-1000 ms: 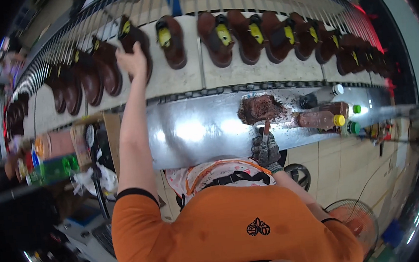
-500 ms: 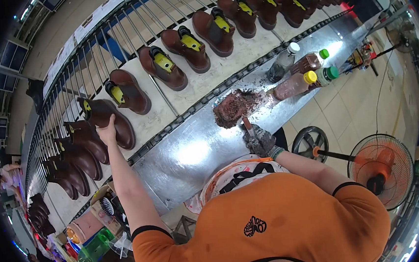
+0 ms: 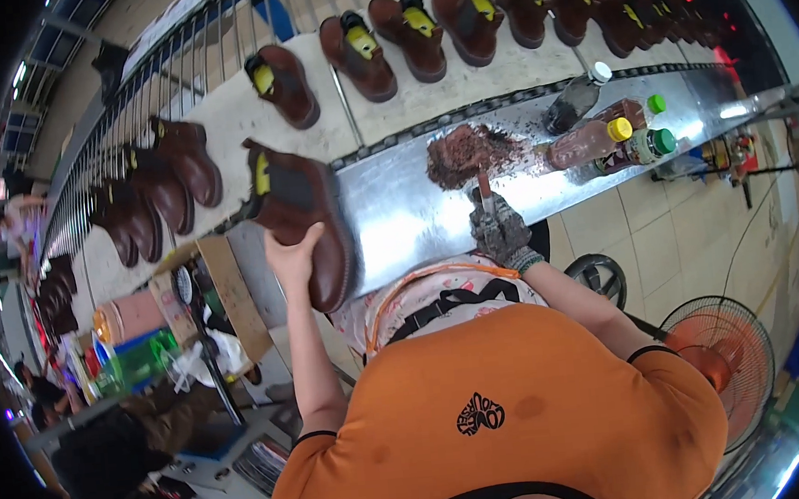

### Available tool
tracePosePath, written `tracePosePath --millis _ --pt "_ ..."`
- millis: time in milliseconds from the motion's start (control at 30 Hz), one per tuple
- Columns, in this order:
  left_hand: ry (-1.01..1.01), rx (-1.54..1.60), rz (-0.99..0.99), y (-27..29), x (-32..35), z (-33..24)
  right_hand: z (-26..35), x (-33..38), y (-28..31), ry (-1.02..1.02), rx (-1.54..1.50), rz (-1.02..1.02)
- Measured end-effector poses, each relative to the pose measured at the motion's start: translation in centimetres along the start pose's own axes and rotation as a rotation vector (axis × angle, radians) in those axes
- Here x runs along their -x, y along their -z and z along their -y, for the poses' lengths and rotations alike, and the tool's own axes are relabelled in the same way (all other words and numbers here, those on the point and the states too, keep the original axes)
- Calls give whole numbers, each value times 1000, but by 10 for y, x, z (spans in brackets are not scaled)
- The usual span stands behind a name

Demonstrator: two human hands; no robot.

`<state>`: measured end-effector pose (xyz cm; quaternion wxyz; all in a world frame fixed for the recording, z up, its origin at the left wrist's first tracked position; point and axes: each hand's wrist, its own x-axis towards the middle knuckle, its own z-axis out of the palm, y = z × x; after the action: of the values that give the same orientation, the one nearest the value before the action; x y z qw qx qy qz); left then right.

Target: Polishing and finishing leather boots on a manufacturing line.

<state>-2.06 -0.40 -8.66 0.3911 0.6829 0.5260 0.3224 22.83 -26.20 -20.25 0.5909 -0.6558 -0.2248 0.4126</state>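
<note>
Half a second ago the left hand (image 3: 289,258) reached out to a boot lying among the others on the belt; now that brown boot (image 3: 302,221) is lifted off the belt and drawn in over the near edge of the steel bench (image 3: 397,217), sole toward the person, the fingers wrapped round its heel end. The spot it left on the pale belt (image 3: 221,123) is bare. The right hand (image 3: 501,232), in a grey glove, is closed on a brush (image 3: 485,186) as before, its tip at the brown polish pile (image 3: 460,154), which sits where it did on the steel.

The bench runs as a strip between the belt and the person's body; the stretch between the lifted boot and the polish pile is open steel, and so is the strip to the right of the gloved hand up to the bottles. A metal rail (image 3: 168,52) closes the far edge of the belt.

Counted: nine boots in the upper row on the belt that can be told apart, more blurring together at the far right; about four dark boots at the left of the belt; one boot in hand. Four bottles (image 3: 597,135) stand or lie at the right of the bench. One fan (image 3: 719,356) stands on the tiled floor at lower right
</note>
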Motion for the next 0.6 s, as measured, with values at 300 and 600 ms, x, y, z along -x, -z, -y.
tracePosePath --millis 300,600 --pt "241 -79 86 -9 52 4 24 20 10 -2 201 24" --pt "170 780 271 -15 -47 -41 112 37 -12 7 194 -48"
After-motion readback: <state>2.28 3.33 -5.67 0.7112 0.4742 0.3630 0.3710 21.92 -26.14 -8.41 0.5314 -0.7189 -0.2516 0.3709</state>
